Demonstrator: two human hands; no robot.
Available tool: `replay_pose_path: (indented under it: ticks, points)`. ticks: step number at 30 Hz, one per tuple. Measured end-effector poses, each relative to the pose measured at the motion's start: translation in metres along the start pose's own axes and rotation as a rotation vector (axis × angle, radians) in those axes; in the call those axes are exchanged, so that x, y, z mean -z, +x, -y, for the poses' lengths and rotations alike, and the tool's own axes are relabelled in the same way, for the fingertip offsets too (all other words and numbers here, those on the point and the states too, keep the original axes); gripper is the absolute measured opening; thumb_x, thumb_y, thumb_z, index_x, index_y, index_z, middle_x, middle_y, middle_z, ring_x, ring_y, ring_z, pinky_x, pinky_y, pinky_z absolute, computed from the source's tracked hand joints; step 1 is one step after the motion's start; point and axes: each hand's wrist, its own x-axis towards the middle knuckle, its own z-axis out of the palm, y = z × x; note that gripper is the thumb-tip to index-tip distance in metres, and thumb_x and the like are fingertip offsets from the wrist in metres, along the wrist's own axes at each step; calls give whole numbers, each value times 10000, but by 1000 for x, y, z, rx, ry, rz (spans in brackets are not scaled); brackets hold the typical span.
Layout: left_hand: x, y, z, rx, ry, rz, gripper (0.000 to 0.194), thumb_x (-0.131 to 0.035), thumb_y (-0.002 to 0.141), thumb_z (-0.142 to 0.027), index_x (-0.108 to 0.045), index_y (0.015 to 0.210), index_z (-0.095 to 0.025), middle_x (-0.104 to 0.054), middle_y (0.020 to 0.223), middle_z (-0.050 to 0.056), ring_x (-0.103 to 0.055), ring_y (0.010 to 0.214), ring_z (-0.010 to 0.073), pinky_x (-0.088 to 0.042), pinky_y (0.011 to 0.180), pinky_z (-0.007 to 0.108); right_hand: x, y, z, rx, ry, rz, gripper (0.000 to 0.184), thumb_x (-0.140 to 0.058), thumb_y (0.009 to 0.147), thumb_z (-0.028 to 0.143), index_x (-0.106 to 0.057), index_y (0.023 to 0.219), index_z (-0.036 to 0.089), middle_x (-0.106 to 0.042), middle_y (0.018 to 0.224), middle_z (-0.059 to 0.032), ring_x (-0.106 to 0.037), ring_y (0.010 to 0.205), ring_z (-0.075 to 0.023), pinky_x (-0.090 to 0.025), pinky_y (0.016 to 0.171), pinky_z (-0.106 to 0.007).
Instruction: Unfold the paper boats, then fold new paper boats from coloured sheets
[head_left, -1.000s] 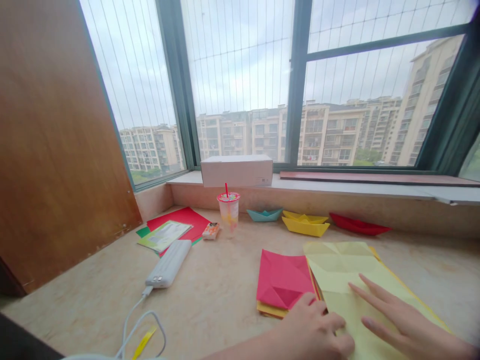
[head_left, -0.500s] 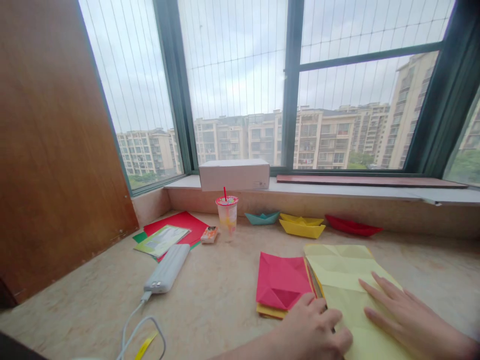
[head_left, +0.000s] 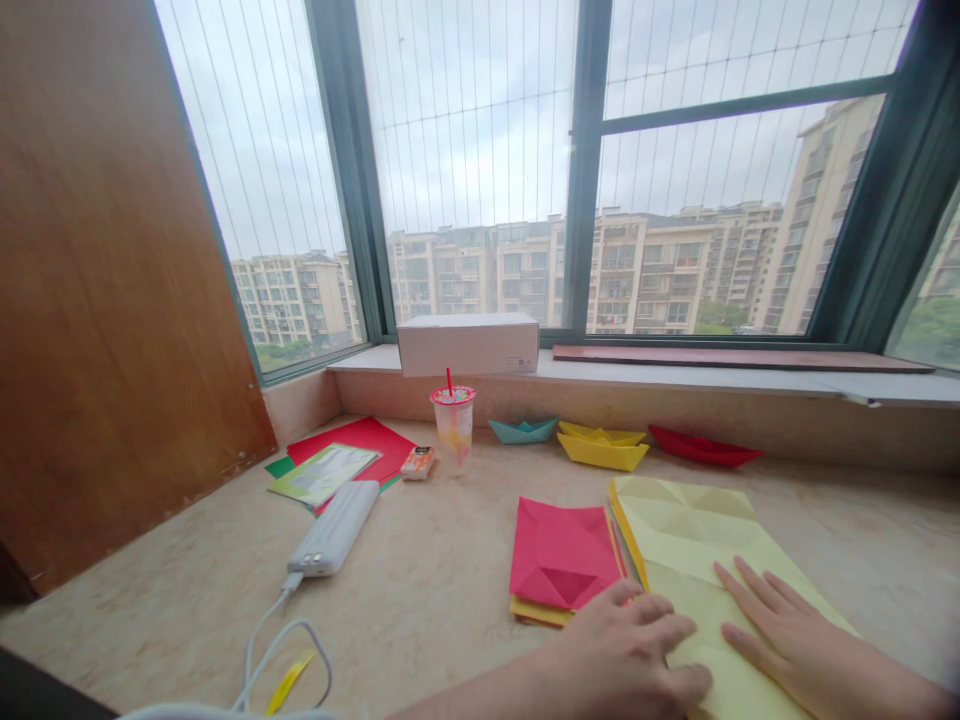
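A large sheet of pale yellow paper [head_left: 697, 530] with fold creases lies at the lower right, a deeper yellow layer showing along its left edge. My right hand [head_left: 795, 620] rests flat on it, fingers spread. At its lower left edge is my left hand [head_left: 637, 650], fingers bent and apart, fingertips and thumb touching the sheet; I see no clear grip. Just left of the sheet sits a small stack of folded paper, a red folded paper [head_left: 562, 550] on top and yellow layers under it. My left hand covers that stack's lower right corner.
Along the back wall stand a blue paper boat [head_left: 523, 431], yellow paper boats [head_left: 604, 452] and a red paper boat [head_left: 705, 448]. Further left are a drink cup [head_left: 454, 430], a tissue pack [head_left: 418, 463], red paper sheets [head_left: 360, 440] and a white power bank [head_left: 334, 530] with a cable.
The pale yellow sheet has shifted and turned slightly, with more of it showing on the right. My left hand's fingers have spread a little. My right hand stays flat on the sheet.
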Motion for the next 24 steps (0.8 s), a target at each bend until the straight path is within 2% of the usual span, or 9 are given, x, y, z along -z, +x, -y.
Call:
replay_pose_path:
  ticks: [3, 5, 7, 10, 12, 14, 17, 20, 24]
  points:
    - [1, 1, 0, -74, -49, 14, 241, -482, 961, -442, -647, 987, -268, -673, 1042, 9, -608, 953, 163, -413, 865, 297, 4, -1, 6, -7, -83, 132, 637, -512, 849, 572, -558, 1376, 217, -443, 1477, -96, -369, 1389, -347, -358, 1131, -496]
    - [3, 2, 0, -86, -79, 54, 222, -470, 973, -420, -637, 1008, -279, -672, 1014, -2, -615, 937, 153, -418, 841, 285, 10, -2, 6, -15, -94, 149, 659, -509, 853, 587, -521, 1407, 230, -431, 1488, -103, -373, 1388, -348, -354, 1129, -508]
    - [6, 2, 1, -103, -105, 110, 227, -460, 976, -423, -623, 1068, -294, -667, 1011, -3, -622, 922, 155, -430, 798, 279, 21, -2, 4, -5, -114, 100, 698, -550, 816, 625, -511, 1414, 265, -419, 1499, -113, -387, 1378, -365, -367, 1111, -532]
    - [13, 0, 3, -145, -122, 152, 298, -449, 966, -466, -579, 1205, -344, -657, 1065, 13, -631, 916, 177, -448, 742, 293, 40, 5, 5, 6, -200, -81, 757, -579, 761, 682, -538, 1393, 266, -353, 1532, -153, -361, 1386, -397, -369, 1086, -569]
    - [17, -2, 4, -166, -113, 137, 343, -471, 943, -498, -560, 1253, -380, -648, 1115, 25, -637, 922, 199, -455, 717, 304, 49, 13, 12, 16, -239, -180, 795, -511, 790, 707, -485, 1433, 238, -284, 1566, -154, -298, 1421, -384, -339, 1097, -584]
    - [19, -3, 3, -173, -102, 110, 374, -497, 921, -517, -557, 1271, -402, -638, 1159, 32, -639, 945, 215, -460, 709, 310, 52, 20, 25, 52, -247, -189, 784, -429, 840, 701, -416, 1473, 239, -264, 1581, -120, -226, 1452, -363, -296, 1114, -599]
    - [19, -4, 0, -153, -98, 88, 397, -504, 923, -491, -538, 1308, -403, -623, 1203, 40, -628, 1008, 230, -462, 742, 320, 43, 24, 47, 116, -223, -21, 681, -337, 925, 626, -298, 1520, 297, -267, 1586, -43, -141, 1479, -308, -217, 1155, -590]
    - [18, -3, -3, -124, -123, 100, 388, -484, 942, -445, -521, 1326, -398, -615, 1223, 43, -618, 1041, 234, -453, 801, 341, 30, 24, 61, 21, -176, 194, 617, -282, 954, 611, -244, 1521, 370, -252, 1588, -20, -180, 1471, -291, -201, 1151, -605]
    - [14, -2, -6, -73, -204, 112, 439, -453, 913, -592, -547, 1292, -393, -621, 1190, 54, -615, 1032, 251, -440, 836, 379, 27, 25, 73, -75, -155, 278, 616, -275, 944, 638, -252, 1510, 397, -185, 1605, -14, -167, 1474, -285, -160, 1163, -592]
